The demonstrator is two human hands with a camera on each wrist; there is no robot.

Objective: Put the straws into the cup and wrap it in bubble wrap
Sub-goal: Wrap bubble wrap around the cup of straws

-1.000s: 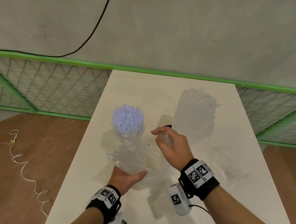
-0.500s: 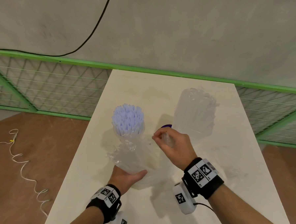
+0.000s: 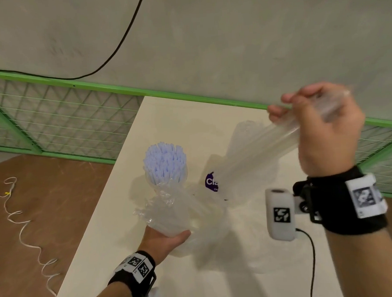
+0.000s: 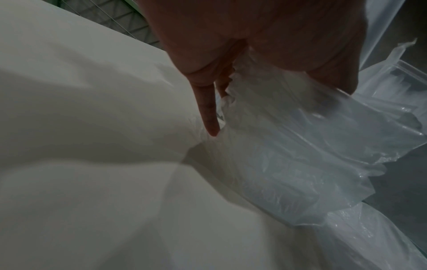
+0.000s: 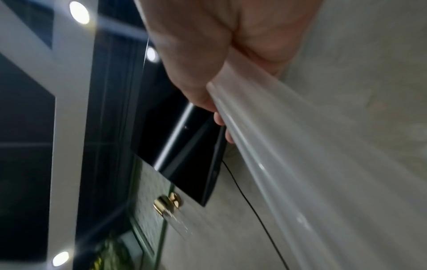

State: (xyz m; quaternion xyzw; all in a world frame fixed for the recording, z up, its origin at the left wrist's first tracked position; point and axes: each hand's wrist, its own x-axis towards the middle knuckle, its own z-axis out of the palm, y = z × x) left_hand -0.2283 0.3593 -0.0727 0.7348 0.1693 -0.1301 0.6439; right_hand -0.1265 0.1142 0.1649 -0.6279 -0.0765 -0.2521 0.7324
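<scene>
A bunch of pale blue straws (image 3: 165,161) stands upright in a clear cup on the white table (image 3: 100,255). Crumpled bubble wrap (image 3: 171,213) is gathered around the cup below the straws. My left hand (image 3: 168,238) grips the wrapped base from the near side, thumb on the film; in the left wrist view its fingers (image 4: 208,113) press into the bubble wrap (image 4: 300,146). My right hand (image 3: 286,107) is raised high at the right and grips the end of a stretched strip of the wrap (image 3: 258,152), also seen in the right wrist view (image 5: 300,146).
A second heap of bubble wrap (image 3: 242,134) lies at the back right of the table, partly behind the stretched strip. A purple label (image 3: 210,181) shows beside the cup. A green mesh fence (image 3: 52,117) runs behind the table. A black cable (image 3: 312,255) hangs from my right wrist.
My right hand has risen from beside the cup up and to the right, drawing the wrap out into a long taut strip. The left hand and the cup have stayed put.
</scene>
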